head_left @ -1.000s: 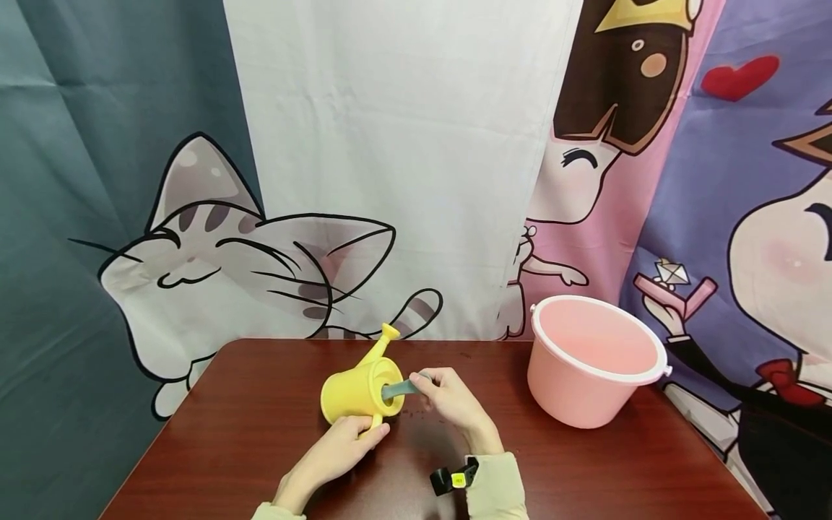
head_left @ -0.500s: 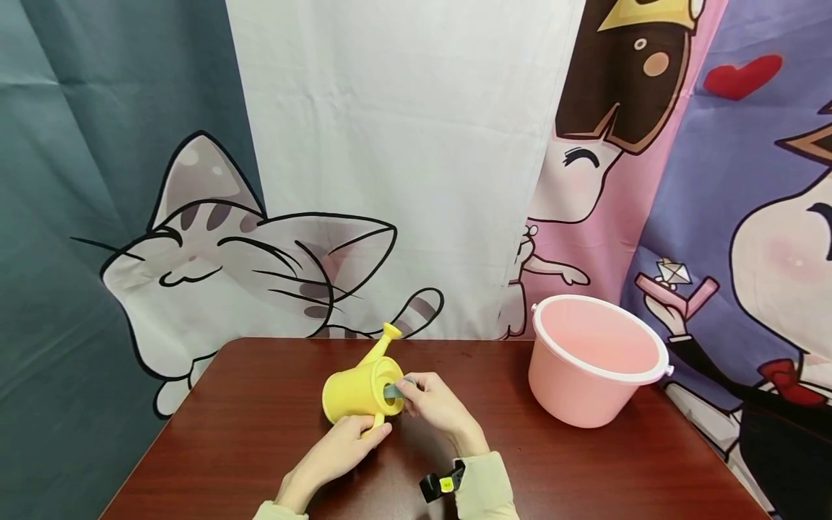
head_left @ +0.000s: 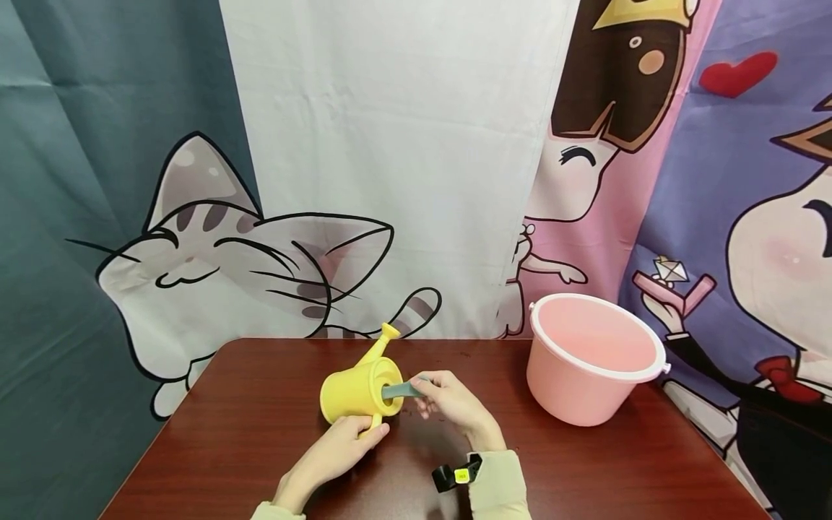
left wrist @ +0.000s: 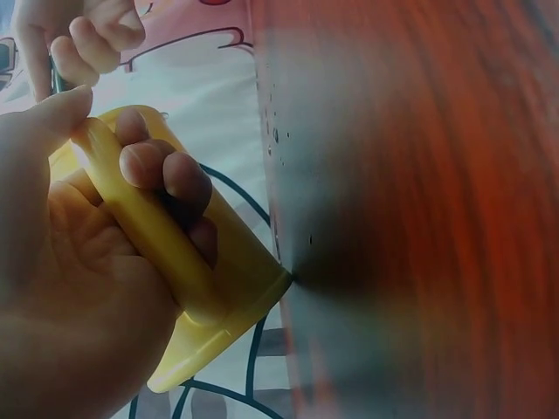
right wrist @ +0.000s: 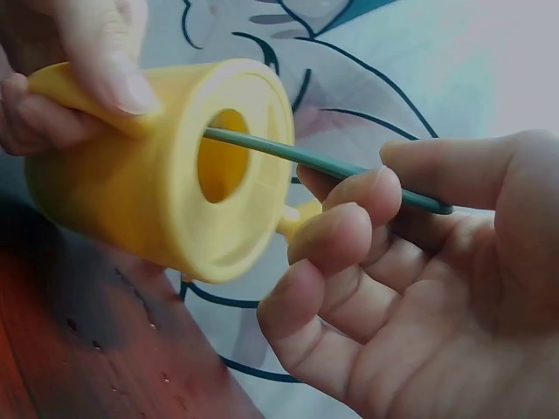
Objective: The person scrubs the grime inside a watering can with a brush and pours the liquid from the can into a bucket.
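Observation:
A yellow watering can (head_left: pixel 349 394) lies tipped near the table's middle, its round opening turned to the right and its spout pointing away. My left hand (head_left: pixel 338 446) grips the can's handle, fingers wrapped around it, as the left wrist view shows. Between thumb and fingers, my right hand (head_left: pixel 455 406) pinches the slim grey-green handle (right wrist: pixel 327 164) of a tool. That handle runs through the opening into the can (right wrist: pixel 113 188), so the tool's far end is hidden and I cannot tell its kind.
A pink bucket (head_left: pixel 572 390) with a white rim stands at the table's right side. Small droplets (right wrist: pixel 98 346) dot the brown table (head_left: pixel 247 404) near the can. Behind it hangs a cartoon-printed cloth (head_left: pixel 403 144). A black wrist camera (head_left: pixel 448 477) sits at the right sleeve.
My right hand pushed the grey-green handle deeper into the can, then drew it partly back out to the right. The left hand and the watering can stay put.

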A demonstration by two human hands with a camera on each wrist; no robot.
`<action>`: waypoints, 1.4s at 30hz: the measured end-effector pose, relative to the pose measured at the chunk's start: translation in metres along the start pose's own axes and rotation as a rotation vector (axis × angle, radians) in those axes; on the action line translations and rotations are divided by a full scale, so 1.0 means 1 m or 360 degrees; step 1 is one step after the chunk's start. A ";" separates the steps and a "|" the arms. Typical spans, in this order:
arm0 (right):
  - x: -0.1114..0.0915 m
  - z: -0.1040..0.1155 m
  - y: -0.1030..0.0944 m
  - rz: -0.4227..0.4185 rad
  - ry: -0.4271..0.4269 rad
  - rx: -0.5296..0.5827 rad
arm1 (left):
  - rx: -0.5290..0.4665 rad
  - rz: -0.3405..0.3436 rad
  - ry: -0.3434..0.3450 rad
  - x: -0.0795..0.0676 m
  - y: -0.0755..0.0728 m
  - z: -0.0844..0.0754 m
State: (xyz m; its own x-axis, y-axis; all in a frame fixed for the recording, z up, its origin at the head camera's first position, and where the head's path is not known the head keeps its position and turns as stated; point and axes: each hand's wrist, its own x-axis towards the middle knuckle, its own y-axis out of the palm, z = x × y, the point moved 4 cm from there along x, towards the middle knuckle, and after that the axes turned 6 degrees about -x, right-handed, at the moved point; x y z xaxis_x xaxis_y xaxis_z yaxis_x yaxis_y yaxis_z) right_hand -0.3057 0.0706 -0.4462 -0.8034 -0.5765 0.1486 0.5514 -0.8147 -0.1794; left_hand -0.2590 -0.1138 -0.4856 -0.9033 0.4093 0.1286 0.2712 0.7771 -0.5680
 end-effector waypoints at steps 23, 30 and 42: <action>0.001 0.000 0.012 0.0154 0.0162 -0.0090 | -0.0008 -0.0024 0.0047 0.000 -0.001 -0.001; 0.006 -0.002 0.018 0.0138 0.0105 -0.0191 | -0.0023 0.0003 -0.0011 -0.001 0.000 -0.002; 0.001 -0.002 0.007 0.0141 0.0015 0.0123 | 0.0002 -0.0006 0.0033 0.000 -0.002 0.001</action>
State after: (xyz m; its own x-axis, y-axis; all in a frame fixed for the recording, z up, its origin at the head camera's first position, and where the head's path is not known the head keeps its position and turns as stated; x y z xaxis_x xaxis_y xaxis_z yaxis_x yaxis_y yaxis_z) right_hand -0.3037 0.0645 -0.4490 -0.7526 -0.6463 0.1261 0.6358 -0.7630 -0.1161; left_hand -0.2600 -0.1158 -0.4854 -0.8973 0.4161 0.1475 0.2673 0.7780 -0.5686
